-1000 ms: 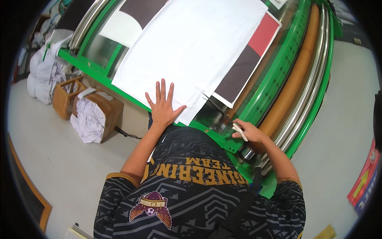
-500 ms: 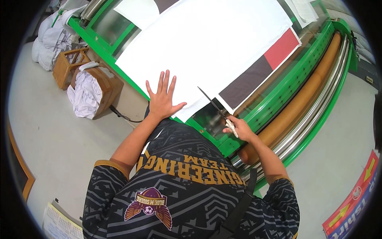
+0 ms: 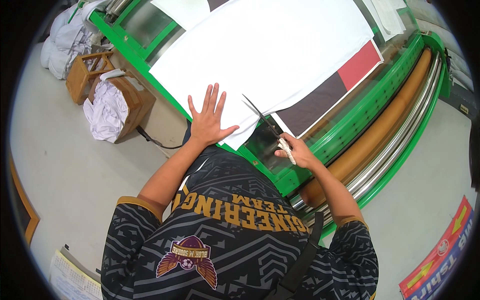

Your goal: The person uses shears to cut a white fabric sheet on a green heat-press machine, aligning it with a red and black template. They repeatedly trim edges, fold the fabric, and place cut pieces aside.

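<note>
A large white fabric sheet (image 3: 260, 55) lies over the green-framed machine bed in front of me. My left hand (image 3: 209, 122) rests flat on its near left corner, fingers spread. My right hand (image 3: 296, 151) grips the wrapped handles of long dark scissors (image 3: 267, 123), whose blades point up and left across the sheet's near edge. How far the blades are parted is too fine to tell. Beside the scissors, a printed sheet with a dark brown panel (image 3: 315, 105) and a red panel (image 3: 360, 65) lies partly under the white fabric.
The machine's green frame (image 3: 350, 122) curves along the right, with a brown roller (image 3: 385, 135) and shiny metal bars (image 3: 400, 152) outside it. At left stand a cardboard box (image 3: 134, 107) stuffed with white material and a wooden stool (image 3: 80, 75). A red and blue banner (image 3: 440, 250) is at lower right.
The scissors have moved a little up and left, further over the white sheet's near edge. My left hand stays spread on the fabric. The whole view has shifted slightly.
</note>
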`<control>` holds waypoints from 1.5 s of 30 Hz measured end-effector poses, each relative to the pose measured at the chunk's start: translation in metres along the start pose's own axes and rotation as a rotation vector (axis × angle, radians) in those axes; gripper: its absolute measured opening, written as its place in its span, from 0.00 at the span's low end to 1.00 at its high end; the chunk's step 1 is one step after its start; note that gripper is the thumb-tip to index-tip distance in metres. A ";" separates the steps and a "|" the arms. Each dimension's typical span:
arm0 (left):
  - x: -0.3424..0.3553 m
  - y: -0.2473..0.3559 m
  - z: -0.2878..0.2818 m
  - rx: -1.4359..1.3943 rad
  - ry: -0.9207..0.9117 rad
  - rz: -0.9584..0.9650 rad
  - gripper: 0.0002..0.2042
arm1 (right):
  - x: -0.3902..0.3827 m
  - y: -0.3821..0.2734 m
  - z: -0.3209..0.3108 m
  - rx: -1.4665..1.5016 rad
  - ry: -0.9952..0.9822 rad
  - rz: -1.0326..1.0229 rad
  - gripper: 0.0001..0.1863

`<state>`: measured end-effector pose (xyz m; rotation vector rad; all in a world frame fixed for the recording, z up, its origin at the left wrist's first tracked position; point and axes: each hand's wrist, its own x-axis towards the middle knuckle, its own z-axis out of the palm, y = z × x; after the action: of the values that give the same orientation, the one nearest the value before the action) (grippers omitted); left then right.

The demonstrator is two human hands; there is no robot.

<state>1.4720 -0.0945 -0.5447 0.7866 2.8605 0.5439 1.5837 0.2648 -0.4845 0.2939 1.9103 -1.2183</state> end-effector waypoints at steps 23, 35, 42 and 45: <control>-0.008 -0.009 0.005 -0.125 0.175 0.058 0.42 | 0.051 -0.054 0.006 -0.142 0.020 0.052 0.42; -0.013 -0.013 0.008 -0.157 0.196 0.045 0.43 | 0.065 -0.087 -0.007 -0.120 -0.020 0.113 0.39; -0.013 -0.014 0.006 -0.154 0.205 0.051 0.42 | 0.095 -0.112 0.008 -0.192 0.062 0.048 0.37; -0.013 -0.013 0.006 -0.144 0.182 0.041 0.42 | 0.097 -0.110 0.006 -0.237 0.047 0.064 0.37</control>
<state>1.4781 -0.1097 -0.5552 0.8112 2.9303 0.8581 1.4620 0.1830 -0.4869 0.2570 2.0471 -0.9398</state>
